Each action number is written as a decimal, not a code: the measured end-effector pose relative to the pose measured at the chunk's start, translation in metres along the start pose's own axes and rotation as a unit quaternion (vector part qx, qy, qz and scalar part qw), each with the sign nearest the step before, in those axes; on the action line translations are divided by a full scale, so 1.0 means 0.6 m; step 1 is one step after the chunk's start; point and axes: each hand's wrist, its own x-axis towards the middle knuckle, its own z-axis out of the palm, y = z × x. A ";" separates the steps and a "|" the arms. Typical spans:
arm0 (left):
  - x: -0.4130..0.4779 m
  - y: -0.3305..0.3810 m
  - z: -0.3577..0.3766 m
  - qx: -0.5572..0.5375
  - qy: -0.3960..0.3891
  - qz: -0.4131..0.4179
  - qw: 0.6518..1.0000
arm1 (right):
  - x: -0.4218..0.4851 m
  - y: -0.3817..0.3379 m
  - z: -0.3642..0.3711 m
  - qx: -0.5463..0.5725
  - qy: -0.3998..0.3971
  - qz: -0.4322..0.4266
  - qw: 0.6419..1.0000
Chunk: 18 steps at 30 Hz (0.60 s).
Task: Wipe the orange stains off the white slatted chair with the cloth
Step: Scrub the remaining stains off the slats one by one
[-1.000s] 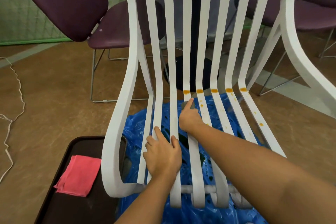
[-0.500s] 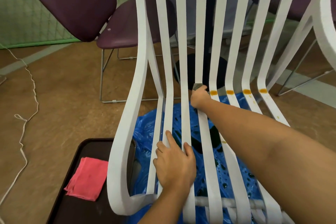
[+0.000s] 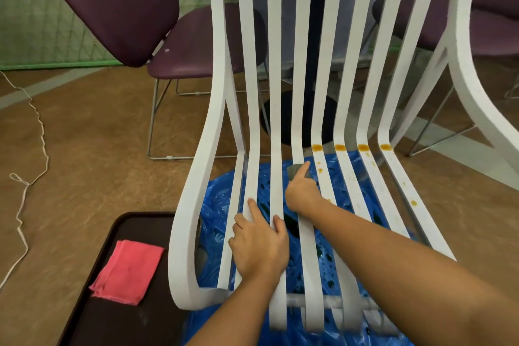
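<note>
Slid lower, right hand fingers grip one cloth; left hand flat; four large stains.

Noted left hand palm down, fingers straight and spread, resting on the chair slats, forearm entering from the lower edge. Noted right hand farther out on an outstretched arm, index finger extended atop the cloth, remaining fingers curled, holding it.
</note>
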 end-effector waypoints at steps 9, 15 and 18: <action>0.001 -0.003 0.008 0.002 0.021 -0.001 1.000 | -0.044 0.026 0.044 0.030 0.112 -0.057 0.992; 0.003 -0.002 0.011 -0.013 0.019 0.001 1.000 | 0.067 0.008 0.001 0.060 0.084 -0.057 0.993; 0.006 -0.004 0.011 -0.024 0.012 -0.002 1.000 | 0.112 -0.007 -0.037 0.089 0.066 -0.036 0.993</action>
